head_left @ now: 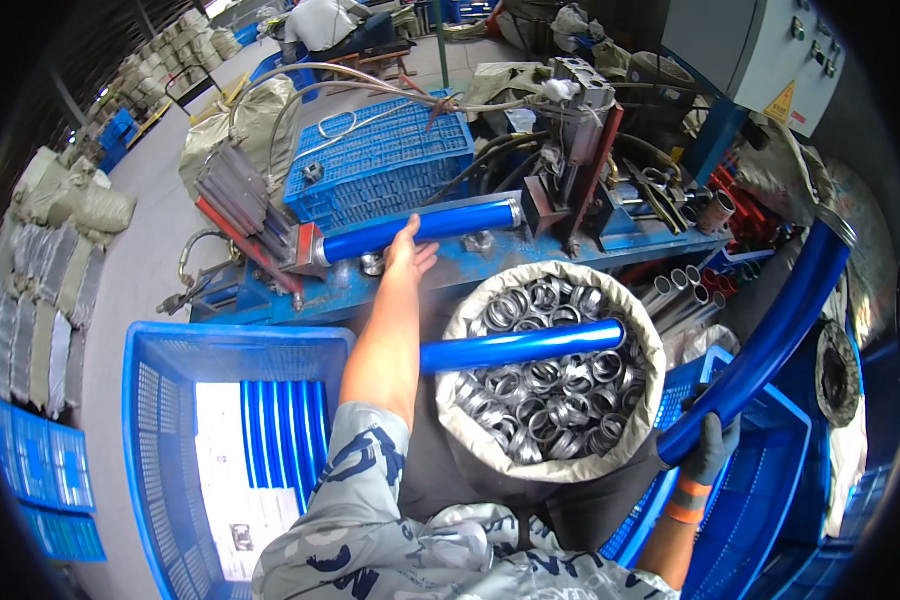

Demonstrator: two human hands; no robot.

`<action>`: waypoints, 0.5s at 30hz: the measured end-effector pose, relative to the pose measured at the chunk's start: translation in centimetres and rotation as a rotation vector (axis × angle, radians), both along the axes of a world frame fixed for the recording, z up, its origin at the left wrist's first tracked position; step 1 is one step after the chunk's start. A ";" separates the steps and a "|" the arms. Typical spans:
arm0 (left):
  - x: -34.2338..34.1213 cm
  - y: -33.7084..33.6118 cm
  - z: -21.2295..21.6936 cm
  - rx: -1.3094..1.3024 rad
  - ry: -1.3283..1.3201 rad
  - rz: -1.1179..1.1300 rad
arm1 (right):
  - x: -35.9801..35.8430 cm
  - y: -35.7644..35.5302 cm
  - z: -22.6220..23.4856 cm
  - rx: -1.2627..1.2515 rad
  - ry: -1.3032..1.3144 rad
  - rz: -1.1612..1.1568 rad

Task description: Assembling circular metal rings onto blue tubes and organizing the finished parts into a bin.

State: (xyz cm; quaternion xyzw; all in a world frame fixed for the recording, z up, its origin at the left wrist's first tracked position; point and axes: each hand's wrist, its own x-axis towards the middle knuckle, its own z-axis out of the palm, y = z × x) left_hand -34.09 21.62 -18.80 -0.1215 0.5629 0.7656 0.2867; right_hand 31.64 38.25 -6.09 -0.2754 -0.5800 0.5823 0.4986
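My bare left hand (410, 252) reaches forward to a blue metal tube (450, 226) lying between the two end clamps of a bench machine. Its fingers are stretched apart, with the thumb over the tube's near side; whether it presses on the tube I cannot tell. My right hand (708, 448), in a dark glove with an orange cuff, grips the lower end of another blue tube (782, 325). That tube slants up to the right, with a metal ring (836, 226) at its top. A third blue tube (530, 346) lies across a sack (650, 390) full of metal rings (545, 425).
At left, a blue crate (142, 440) holds several blue tubes (282, 430). Another blue crate (785, 440) stands under my right hand. Bare metal pipes (685, 295) lie right of the sack. Behind the machine are a blue crate (385, 160), hoses and a control box (760, 50).
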 end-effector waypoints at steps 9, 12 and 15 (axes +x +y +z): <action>-7.1 -2.1 -9.0 0.282 -0.246 -0.229 | 34.1 0.2 -1.4 0.157 -0.942 -0.618; -10.9 -2.7 -2.0 -0.011 -0.257 -0.057 | 46.6 -5.8 -11.3 -0.272 -1.114 -0.780; -4.9 -0.8 -2.8 -0.303 0.022 -0.274 | 58.3 -14.9 -17.8 -0.400 -1.287 -0.853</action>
